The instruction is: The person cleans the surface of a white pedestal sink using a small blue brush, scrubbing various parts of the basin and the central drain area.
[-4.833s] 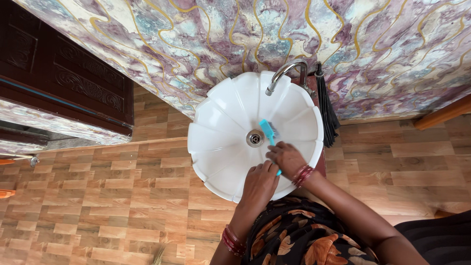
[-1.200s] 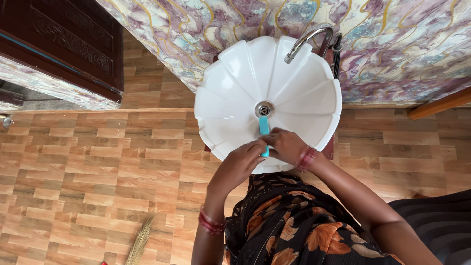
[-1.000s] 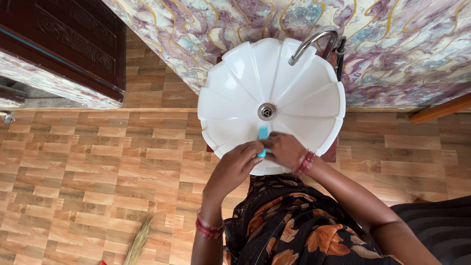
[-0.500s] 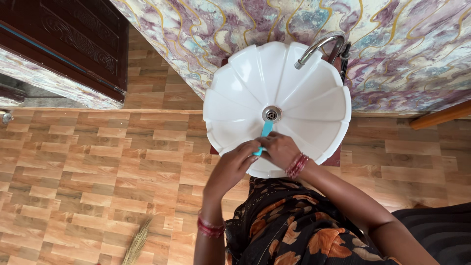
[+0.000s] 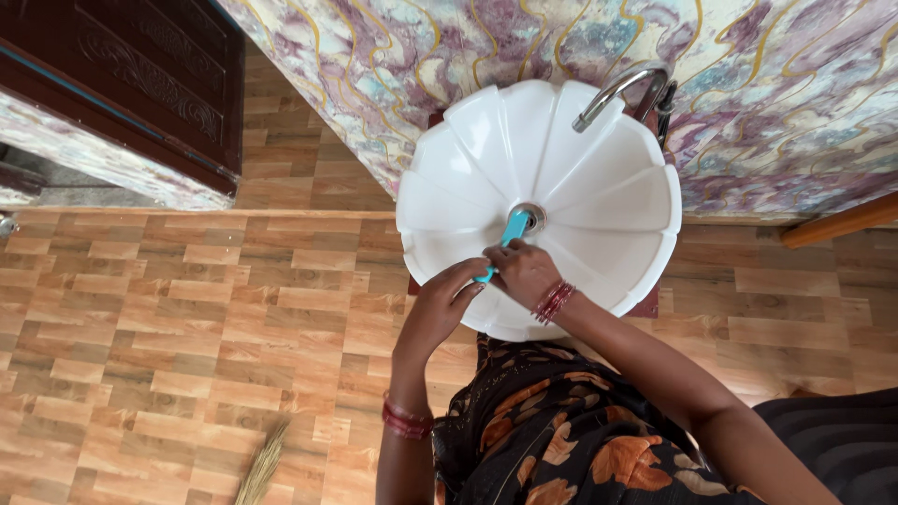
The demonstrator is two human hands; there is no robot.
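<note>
A turquoise brush (image 5: pixel 511 234) is held inside the white scalloped basin (image 5: pixel 449 201), and both hands are seen closed around its handle at the near rim. The right hand (image 5: pixel 524 271) is wrapped over the handle from the right, fingers curled tight; the left hand (image 5: pixel 440 304) is brought in from below and left, its fingertips pinched on the butt end of the handle, where a sliver of turquoise is seen poking out. The long axis of the brush is laid on a slant, from the hands at the near side up and slightly rightward toward the drain (image 5: pixel 529 217), so the head is carried away from the body and the handle points back at it. The head is set right at the drain ring, touching or just beside it; exactly which cannot be told from up here. Of the two hands, the right is the nearer to the head, the left sitting farther back along the shaft. The curved metal tap (image 5: pixel 613 92) is seen well apart at the far rim, against the marbled wall (image 5: pixel 767 84). Red bangles are worn on both wrists, and a straw broom (image 5: pixel 262 463) is left lying on the wood-patterned floor (image 5: pixel 140 327) off to the left
</note>
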